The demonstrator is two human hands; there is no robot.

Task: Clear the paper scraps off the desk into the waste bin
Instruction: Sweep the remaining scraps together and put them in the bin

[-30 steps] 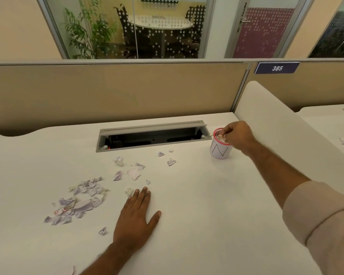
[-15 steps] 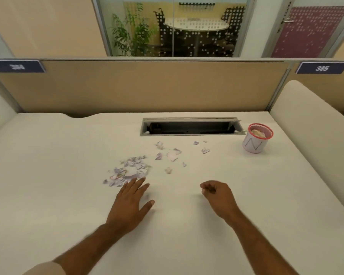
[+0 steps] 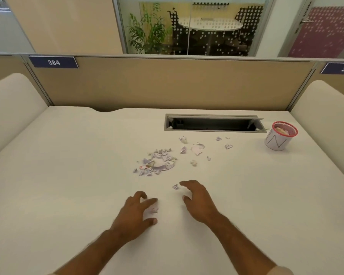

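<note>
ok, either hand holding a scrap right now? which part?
Neither plainly holds anything. The left hand curves over a scrap between thumb and fingers; contact is unclear. The right hand reaches toward a small scrap, apart from it.

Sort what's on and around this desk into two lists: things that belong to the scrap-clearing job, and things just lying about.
Belongs to the job:
paper scrap pile
loose scraps
scrap by the left hand
scrap by the right hand
waste bin

Just there:
cable tray
desk number plates

A white desk [image 3: 68, 185] carries scattered paper scraps [image 3: 157, 163] and a red-rimmed waste bin [image 3: 278, 138].
</note>
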